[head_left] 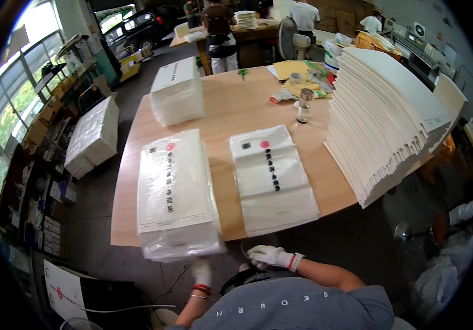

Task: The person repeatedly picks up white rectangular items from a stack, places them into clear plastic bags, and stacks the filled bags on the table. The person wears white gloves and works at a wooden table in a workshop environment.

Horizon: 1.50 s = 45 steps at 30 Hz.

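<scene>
The near plastic-wrapped stack sits on the wooden table. The left hand, gloved and blurred, is just on its near side; how far it is open, or whether it holds anything, I cannot tell. To the stack's right lie flat white printed bags; the gloved right hand, right of the stack's near end, has partly curled fingers, its grip unclear. Beyond the stack stands another wrapped stack; far to its right rise tall pale sheets.
</scene>
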Each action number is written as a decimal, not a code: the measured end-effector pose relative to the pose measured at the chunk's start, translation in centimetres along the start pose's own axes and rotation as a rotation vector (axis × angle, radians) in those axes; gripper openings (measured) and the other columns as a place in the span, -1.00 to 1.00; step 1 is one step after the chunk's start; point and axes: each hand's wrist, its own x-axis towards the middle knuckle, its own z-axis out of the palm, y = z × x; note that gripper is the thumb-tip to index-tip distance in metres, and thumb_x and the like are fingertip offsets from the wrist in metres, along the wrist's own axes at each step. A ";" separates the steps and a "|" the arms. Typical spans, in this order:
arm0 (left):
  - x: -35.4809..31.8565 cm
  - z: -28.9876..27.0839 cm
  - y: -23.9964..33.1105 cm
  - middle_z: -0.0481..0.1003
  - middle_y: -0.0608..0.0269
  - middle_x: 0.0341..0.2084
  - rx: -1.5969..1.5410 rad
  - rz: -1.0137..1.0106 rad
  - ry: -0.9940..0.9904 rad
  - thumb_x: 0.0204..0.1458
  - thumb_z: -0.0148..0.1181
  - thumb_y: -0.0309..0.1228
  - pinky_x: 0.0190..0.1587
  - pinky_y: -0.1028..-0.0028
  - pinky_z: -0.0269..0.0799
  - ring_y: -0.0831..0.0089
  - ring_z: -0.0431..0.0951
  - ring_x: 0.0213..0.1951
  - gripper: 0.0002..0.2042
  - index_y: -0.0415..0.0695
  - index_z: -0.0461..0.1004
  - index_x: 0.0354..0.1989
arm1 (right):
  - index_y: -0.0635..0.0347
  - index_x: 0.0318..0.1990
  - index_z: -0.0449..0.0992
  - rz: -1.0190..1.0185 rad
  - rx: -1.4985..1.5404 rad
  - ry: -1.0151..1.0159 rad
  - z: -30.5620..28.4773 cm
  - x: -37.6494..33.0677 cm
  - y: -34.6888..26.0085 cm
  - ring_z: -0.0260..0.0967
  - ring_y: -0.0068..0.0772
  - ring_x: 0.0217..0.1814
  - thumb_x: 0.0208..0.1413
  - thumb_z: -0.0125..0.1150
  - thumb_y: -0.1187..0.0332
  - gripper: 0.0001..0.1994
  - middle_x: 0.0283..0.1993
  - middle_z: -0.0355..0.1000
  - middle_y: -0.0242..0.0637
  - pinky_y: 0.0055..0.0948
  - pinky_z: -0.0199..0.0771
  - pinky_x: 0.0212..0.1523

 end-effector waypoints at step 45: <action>6.3 -15.8 32.6 0.48 0.01 -0.36 -0.279 0.941 0.470 -0.08 0.15 -0.24 -0.25 0.27 0.37 0.18 0.49 -0.37 -0.53 -0.21 0.30 0.01 | 0.23 -0.31 0.49 -0.997 -0.932 0.879 -9.8 -23.2 -20.4 0.44 -0.29 -0.29 -0.01 0.21 0.35 -0.84 -0.38 0.47 -0.23 -0.43 0.42 -0.20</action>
